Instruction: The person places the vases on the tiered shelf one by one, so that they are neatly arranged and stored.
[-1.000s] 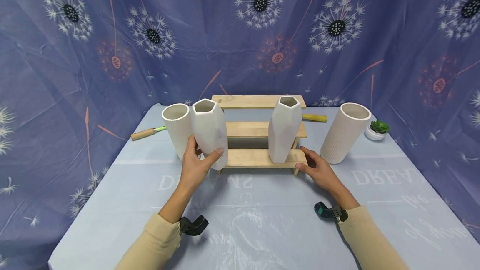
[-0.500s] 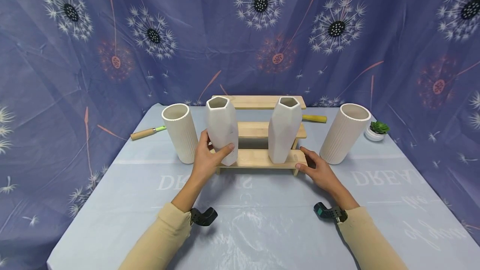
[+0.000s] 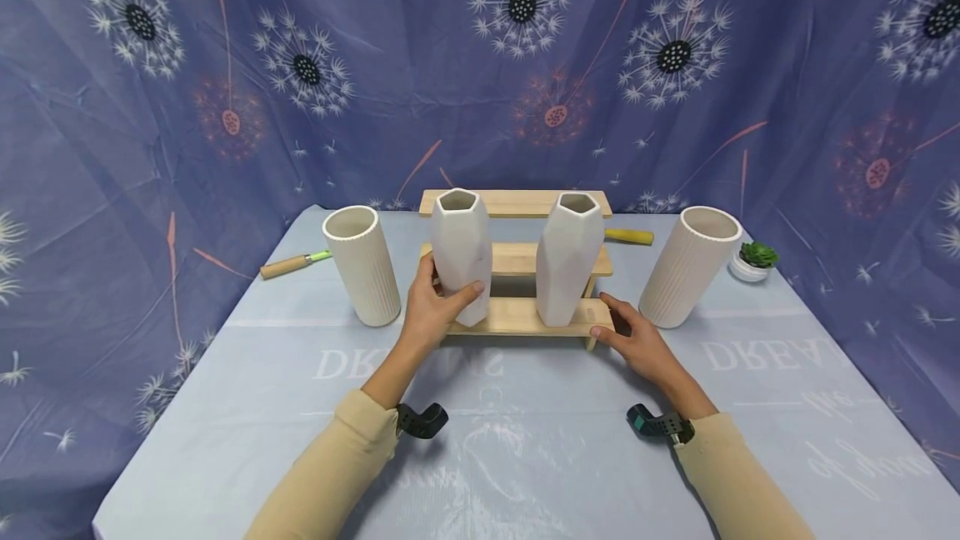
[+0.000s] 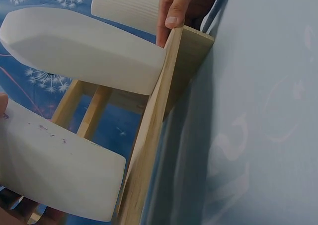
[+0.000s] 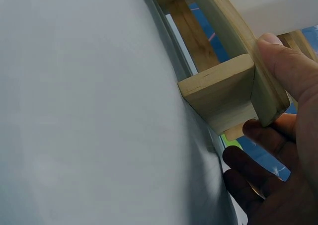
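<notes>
My left hand [image 3: 440,307] grips a white faceted vase [image 3: 463,250] low on its body, held upright at the left end of the bottom step of a wooden stepped shelf [image 3: 525,317]. The vase's base [image 4: 74,185] is right at the plank [image 4: 154,125]; I cannot tell if it rests there. A second faceted vase [image 3: 570,261] stands on the same step. My right hand [image 3: 636,338] holds the shelf's right end [image 5: 233,93], thumb [image 5: 288,68] on the plank and fingers [image 5: 258,180] round the side.
Ribbed white cylinder vases stand left [image 3: 362,265] and right [image 3: 688,265] of the shelf. A small potted succulent [image 3: 753,261] sits far right. A wooden-handled tool [image 3: 292,265] lies back left, a yellow-handled one [image 3: 630,236] behind the shelf. A blue cloth [image 3: 510,448] covers the table.
My left hand carried the faceted vase rightward, from beside the left ribbed vase to the shelf's bottom step. The right hand stayed on the shelf's end.
</notes>
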The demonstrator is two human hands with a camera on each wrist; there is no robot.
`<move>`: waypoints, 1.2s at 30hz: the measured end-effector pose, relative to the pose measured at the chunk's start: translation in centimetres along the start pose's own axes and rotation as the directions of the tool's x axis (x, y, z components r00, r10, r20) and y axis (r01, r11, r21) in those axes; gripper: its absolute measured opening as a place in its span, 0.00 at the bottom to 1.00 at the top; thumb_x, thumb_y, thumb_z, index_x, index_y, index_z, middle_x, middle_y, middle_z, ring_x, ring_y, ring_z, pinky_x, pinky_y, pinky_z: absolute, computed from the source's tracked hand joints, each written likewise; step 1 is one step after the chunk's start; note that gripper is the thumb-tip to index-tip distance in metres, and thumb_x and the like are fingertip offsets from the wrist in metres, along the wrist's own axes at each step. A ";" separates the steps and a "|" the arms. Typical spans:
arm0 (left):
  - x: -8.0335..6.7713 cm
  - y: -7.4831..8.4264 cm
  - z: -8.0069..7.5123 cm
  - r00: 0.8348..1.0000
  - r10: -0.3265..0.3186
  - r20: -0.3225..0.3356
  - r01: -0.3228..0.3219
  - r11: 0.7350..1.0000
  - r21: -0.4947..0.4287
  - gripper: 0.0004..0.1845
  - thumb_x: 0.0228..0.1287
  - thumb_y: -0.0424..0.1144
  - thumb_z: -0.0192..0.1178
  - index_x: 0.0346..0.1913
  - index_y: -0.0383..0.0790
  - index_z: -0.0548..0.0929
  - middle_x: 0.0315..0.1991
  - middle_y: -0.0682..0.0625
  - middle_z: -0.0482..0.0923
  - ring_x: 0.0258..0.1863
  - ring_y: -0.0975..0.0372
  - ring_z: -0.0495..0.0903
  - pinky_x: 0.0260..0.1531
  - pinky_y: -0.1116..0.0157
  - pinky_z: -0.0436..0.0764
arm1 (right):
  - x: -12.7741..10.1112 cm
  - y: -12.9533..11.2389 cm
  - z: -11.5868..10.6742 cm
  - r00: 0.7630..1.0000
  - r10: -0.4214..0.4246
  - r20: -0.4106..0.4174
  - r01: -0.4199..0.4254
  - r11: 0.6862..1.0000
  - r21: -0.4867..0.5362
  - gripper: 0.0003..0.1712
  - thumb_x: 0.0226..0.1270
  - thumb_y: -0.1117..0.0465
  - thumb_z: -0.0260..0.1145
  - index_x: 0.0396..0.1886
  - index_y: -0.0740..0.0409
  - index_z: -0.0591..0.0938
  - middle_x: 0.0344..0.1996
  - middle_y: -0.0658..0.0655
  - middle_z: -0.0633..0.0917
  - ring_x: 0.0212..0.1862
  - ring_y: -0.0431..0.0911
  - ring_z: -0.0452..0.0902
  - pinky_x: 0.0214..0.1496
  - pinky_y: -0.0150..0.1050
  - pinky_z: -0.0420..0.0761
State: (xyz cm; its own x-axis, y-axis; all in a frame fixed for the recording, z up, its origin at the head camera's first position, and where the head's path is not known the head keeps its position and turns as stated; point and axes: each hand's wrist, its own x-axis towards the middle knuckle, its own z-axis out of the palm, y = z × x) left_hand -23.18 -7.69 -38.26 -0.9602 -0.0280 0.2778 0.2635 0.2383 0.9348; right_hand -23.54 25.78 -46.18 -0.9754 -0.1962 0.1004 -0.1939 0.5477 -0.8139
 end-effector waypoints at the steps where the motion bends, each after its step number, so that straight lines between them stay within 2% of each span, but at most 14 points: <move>1: 0.1 -0.1 0.1 1.000 0.003 0.001 -0.003 1.000 0.002 0.42 0.51 0.46 0.71 0.67 0.47 0.62 0.59 0.47 0.71 0.58 0.54 0.72 0.57 0.53 0.73 | 0.0 0.0 0.0 1.000 0.001 -0.001 -0.001 1.000 0.000 0.43 0.64 0.47 0.63 0.73 0.56 0.58 0.63 0.66 0.70 0.63 0.59 0.69 0.61 0.55 0.70; 14: 0.5 -0.5 0.8 1.000 0.009 0.026 -0.008 1.000 -0.024 0.42 0.52 0.45 0.71 0.68 0.47 0.61 0.59 0.45 0.71 0.57 0.52 0.75 0.56 0.52 0.75 | 0.0 0.0 0.0 1.000 -0.003 0.000 0.003 1.000 -0.005 0.41 0.65 0.49 0.63 0.73 0.56 0.58 0.65 0.66 0.69 0.64 0.58 0.69 0.63 0.54 0.69; 21: 0.6 -0.5 1.0 0.999 -0.005 0.039 0.005 1.000 -0.005 0.43 0.52 0.46 0.71 0.69 0.47 0.60 0.60 0.45 0.70 0.58 0.52 0.74 0.56 0.51 0.75 | -0.9 -2.7 -0.2 1.000 0.004 0.010 -0.004 1.000 0.009 0.40 0.66 0.55 0.63 0.72 0.62 0.58 0.63 0.69 0.69 0.63 0.60 0.68 0.62 0.55 0.69; 25: 0.6 -0.7 1.1 0.999 0.002 0.034 -0.003 1.000 0.016 0.41 0.53 0.47 0.70 0.68 0.48 0.60 0.59 0.46 0.70 0.57 0.53 0.74 0.55 0.51 0.75 | -1.4 -3.9 -0.4 1.000 0.014 0.008 -0.014 1.000 -0.009 0.39 0.67 0.54 0.62 0.72 0.63 0.58 0.62 0.69 0.70 0.62 0.60 0.70 0.60 0.53 0.71; 36: 0.5 -0.8 1.1 0.999 0.007 0.051 -0.008 1.000 0.018 0.42 0.53 0.48 0.70 0.68 0.48 0.59 0.59 0.46 0.69 0.58 0.53 0.73 0.56 0.50 0.75 | -1.4 -3.9 -0.5 1.000 0.013 0.002 -0.013 1.000 -0.007 0.40 0.66 0.54 0.63 0.72 0.63 0.58 0.63 0.69 0.69 0.62 0.60 0.69 0.61 0.54 0.70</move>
State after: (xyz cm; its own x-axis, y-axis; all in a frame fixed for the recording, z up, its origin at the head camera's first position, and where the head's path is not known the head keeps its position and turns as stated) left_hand -23.94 -6.87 -39.12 -0.9617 0.0235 0.2731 0.2699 0.2557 0.9283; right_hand -21.47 24.29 -42.85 -0.9776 -0.1909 0.0882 -0.1818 0.5561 -0.8110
